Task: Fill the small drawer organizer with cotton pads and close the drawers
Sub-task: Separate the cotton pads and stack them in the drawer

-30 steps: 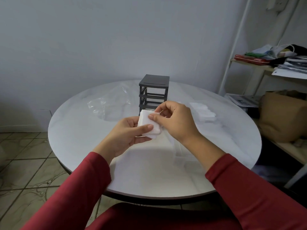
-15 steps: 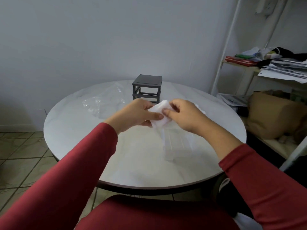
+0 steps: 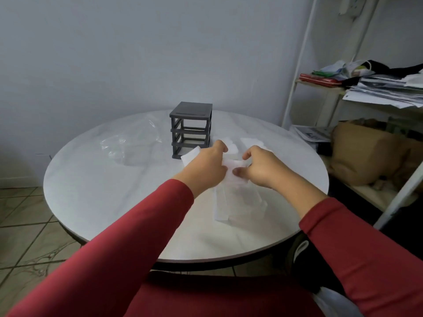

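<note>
Left hand (image 3: 206, 167) and right hand (image 3: 261, 168) curled tight around cotton pads (image 3: 230, 173), the stack between both palms.

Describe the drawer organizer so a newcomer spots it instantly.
On the round white table, look toward the far side by the wall. The drawer organizer stands there: the only dark grey thing on it, a boxy frame with three open slots.

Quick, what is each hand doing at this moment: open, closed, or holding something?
The left hand grips a stack of cotton pads.
The right hand pinches the pads from the other side, thumb and fingers curled.
</note>
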